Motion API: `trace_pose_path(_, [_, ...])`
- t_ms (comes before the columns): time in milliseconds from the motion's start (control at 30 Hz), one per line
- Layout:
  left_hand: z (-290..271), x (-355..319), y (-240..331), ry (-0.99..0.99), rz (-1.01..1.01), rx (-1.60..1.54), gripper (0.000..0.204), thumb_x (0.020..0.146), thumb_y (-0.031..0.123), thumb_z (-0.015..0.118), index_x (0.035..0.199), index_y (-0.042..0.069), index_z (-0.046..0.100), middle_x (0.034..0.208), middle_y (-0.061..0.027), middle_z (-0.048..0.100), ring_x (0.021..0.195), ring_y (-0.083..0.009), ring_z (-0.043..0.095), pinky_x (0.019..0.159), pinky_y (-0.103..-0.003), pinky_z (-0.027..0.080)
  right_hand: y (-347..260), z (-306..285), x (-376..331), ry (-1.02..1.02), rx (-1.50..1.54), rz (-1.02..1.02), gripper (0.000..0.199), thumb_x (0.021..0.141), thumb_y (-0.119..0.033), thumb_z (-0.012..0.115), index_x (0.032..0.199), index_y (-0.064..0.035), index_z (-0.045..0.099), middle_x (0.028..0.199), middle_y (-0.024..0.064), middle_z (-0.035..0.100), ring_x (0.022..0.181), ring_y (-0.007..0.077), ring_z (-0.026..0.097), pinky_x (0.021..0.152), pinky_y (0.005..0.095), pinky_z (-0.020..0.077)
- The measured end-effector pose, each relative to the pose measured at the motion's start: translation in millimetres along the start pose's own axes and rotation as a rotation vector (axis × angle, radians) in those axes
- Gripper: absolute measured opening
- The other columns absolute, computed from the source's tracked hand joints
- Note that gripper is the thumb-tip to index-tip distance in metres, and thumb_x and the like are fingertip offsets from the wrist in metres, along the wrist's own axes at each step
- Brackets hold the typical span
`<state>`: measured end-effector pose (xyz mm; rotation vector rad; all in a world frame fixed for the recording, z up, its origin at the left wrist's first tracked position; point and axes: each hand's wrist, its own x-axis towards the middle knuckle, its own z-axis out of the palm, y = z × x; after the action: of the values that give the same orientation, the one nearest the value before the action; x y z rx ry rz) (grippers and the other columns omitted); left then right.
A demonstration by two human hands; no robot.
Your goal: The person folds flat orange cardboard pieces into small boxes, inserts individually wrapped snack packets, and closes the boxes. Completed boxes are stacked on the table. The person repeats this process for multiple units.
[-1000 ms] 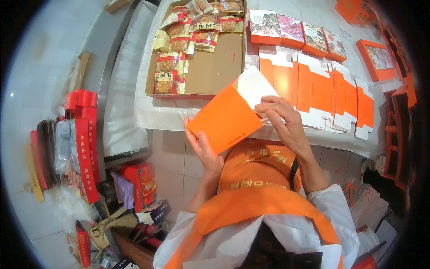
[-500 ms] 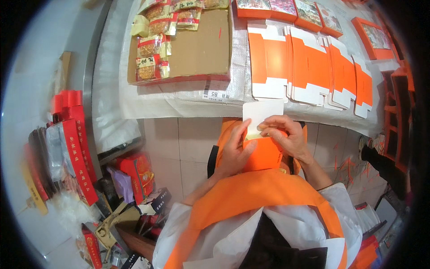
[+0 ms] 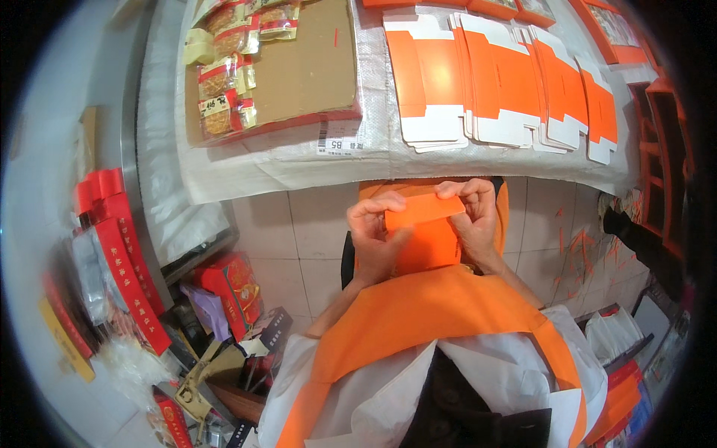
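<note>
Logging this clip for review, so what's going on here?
A person in an orange apron holds a small orange carton in front of their body, left hand and right hand gripping its two sides, with its top flap bent across between the fingers. On the table above lies a row of flat orange-and-white carton blanks, beside a cardboard tray with wrapped snack packets.

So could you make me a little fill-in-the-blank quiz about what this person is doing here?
1. Both hands, the left hand and the right hand, hold a folded box coloured ____.
2. The flat box blanks on the table are orange and ____.
3. The wrapped snack packets lie in a shallow ____ tray.

Missing words: orange; white; cardboard
</note>
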<state>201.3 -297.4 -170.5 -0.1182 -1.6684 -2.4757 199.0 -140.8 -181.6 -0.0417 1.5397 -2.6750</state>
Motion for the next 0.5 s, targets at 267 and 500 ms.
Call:
trace_pose_path(267, [-9, 10, 12, -0.173, 0.034, 0.462, 0.023, 0.079, 0.004, 0.065, 0.098, 0.001, 0.053, 0.103, -0.0125, 0.056, 0.100, -0.0234, 0.053, 0.090, -0.035, 0.041, -15, 8, 6, -0.074, -0.262, -0.019, 0.026, 0.080, 0.006, 0.052, 0.103, -0.0028, 0.043, 0.105, 0.0096, 0.049, 0.105, 0.0189, 0.047, 0.096, 0.0316, 0.0352])
trace_pose_path(500, [-2, 15, 17, -0.118, -0.154, 0.324, 0.019, 0.080, -0.002, 0.060, 0.098, -0.002, 0.055, 0.104, -0.0129, 0.056, 0.098, -0.0207, 0.054, 0.086, -0.029, 0.043, -24, 12, 13, -0.029, -0.358, 0.018, 0.013, 0.086, 0.001, 0.050, 0.099, -0.0009, 0.050, 0.102, 0.0083, 0.052, 0.097, 0.0154, 0.049, 0.087, 0.0285, 0.0393])
